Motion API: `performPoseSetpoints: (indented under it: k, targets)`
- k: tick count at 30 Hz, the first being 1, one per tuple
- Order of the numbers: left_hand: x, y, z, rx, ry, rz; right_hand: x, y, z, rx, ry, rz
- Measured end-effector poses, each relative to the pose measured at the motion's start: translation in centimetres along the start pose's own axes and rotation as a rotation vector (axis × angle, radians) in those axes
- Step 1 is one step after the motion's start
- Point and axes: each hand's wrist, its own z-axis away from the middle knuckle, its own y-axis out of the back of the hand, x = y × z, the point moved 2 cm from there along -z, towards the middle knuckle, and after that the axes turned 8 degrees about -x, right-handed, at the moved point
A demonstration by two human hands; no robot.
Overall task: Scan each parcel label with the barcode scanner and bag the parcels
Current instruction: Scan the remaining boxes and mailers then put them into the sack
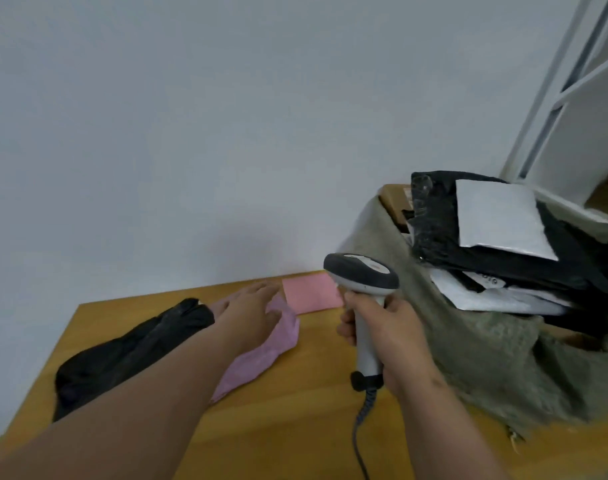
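My right hand [387, 336] grips the handle of a grey-and-white barcode scanner [363, 275], whose head points away toward the wall; its coiled cable [361, 431] hangs down to the table. My left hand [248, 311] lies flat with straight fingers on a purple plastic parcel [261, 358]. Left of it lies a black plastic parcel [129, 351]. A pink flat parcel [311, 292] sits near the wall, behind the scanner. At the right a grey-green sack [486, 358] holds several parcels: a black one [496, 258], a white bubble mailer [500, 220] and white ones [496, 296].
The wooden table [295, 427] ends at a plain wall at the back and has its left edge near the black parcel. A brown cardboard box [394, 199] stands behind the sack. White shelving [572, 98] rises at the far right.
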Motion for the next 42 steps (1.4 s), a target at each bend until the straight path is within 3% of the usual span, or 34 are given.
performPoseSetpoints:
  k: [7,13,20,28,32,36,42]
  targets:
    - [-11.4,-2.6,3.1,-0.066,0.287,0.057,3.7,-7.4,-0.6,-0.078,-0.086,0.091]
    - [-16.6,-4.3,3.2,-0.086,0.453,0.087,5.2,-10.6,-2.8,-0.137,-0.162,0.139]
    - [-20.4,-6.4,0.7,-0.079,0.512,0.004,8.1,-14.2,-9.0,-0.216,-0.262,0.188]
    - [-24.5,-10.4,-2.0,-0.217,0.547,-0.057,11.3,-17.3,-15.0,-0.281,-0.313,0.320]
    - [-25.0,-10.9,-2.3,-0.164,0.514,-0.076,12.5,-18.2,-16.0,-0.277,-0.380,0.352]
    - [-26.3,-9.9,-2.4,-0.092,0.477,0.091,12.6,-19.3,-15.3,-0.269,-0.419,0.318]
    - [-26.9,-5.1,-1.4,0.175,0.475,0.343,11.3,-20.8,-12.7,-0.269,-0.396,0.264]
